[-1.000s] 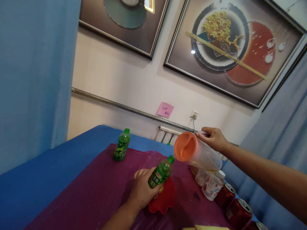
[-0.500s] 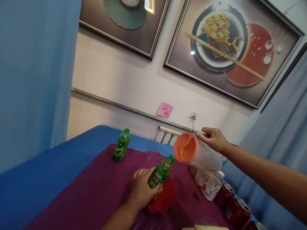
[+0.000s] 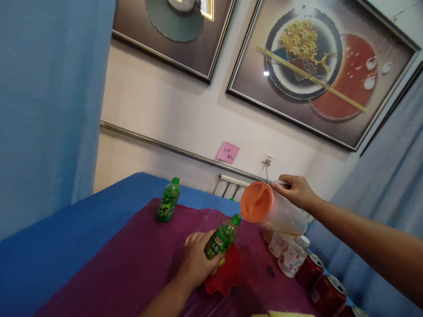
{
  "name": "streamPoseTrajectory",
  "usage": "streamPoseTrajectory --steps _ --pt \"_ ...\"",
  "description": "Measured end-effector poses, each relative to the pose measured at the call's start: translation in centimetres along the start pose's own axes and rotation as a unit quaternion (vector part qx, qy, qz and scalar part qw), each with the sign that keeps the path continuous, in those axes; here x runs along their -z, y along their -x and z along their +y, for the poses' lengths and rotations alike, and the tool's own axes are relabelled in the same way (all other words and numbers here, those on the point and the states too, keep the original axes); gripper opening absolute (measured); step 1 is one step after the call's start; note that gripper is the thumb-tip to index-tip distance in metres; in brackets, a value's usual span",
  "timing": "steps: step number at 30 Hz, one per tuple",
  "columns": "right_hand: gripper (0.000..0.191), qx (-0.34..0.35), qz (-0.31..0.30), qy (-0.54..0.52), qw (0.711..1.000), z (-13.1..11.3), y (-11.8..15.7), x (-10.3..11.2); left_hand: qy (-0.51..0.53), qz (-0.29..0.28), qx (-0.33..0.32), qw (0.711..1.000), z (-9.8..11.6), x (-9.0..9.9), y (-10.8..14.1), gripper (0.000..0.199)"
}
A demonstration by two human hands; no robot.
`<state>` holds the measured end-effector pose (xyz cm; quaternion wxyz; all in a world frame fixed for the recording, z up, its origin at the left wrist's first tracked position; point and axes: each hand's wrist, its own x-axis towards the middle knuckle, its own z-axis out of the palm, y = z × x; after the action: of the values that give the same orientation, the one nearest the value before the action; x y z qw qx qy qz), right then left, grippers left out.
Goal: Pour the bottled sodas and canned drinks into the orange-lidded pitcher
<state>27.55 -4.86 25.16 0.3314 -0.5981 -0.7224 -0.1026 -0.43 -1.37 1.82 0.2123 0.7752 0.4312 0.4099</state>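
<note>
My left hand (image 3: 196, 259) is wrapped around a green plastic drink bottle (image 3: 220, 241), which leans to the right above a red dish (image 3: 228, 273) with a wavy rim. High on the right, my right hand (image 3: 295, 191) grips the handle of a clear pitcher (image 3: 289, 215) with an orange lid (image 3: 256, 202). The pitcher is tipped nearly onto its side, lid end toward the bottle's mouth; a little yellowish liquid lies along its lower wall. Lid edge and bottle mouth are very close; I cannot tell whether they touch or liquid flows.
Another green bottle (image 3: 168, 200) stands at the back left of the purple sheet (image 3: 132, 264) on the blue-covered table (image 3: 66, 233). Along the right side are labelled clear jars (image 3: 292, 259) and several dark red cans (image 3: 327, 293). Something pale yellow (image 3: 287, 314) shows at the bottom edge.
</note>
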Motion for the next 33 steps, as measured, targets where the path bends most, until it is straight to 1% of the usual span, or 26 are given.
streamPoseTrajectory --steps 11,29,33 --pt "0.055 0.005 -0.001 -0.002 1.000 0.38 0.16 -0.02 0.011 -0.008 0.004 1.000 0.00 0.04 0.05 0.056" --pt "0.057 0.006 0.008 0.000 1.000 0.20 0.25 0.25 -0.005 -0.007 0.005 1.000 0.41 0.25 0.05 0.056" --pt "0.057 0.005 0.005 -0.002 1.000 0.20 0.32 0.25 -0.003 -0.015 0.010 1.000 0.45 0.33 0.04 0.055"
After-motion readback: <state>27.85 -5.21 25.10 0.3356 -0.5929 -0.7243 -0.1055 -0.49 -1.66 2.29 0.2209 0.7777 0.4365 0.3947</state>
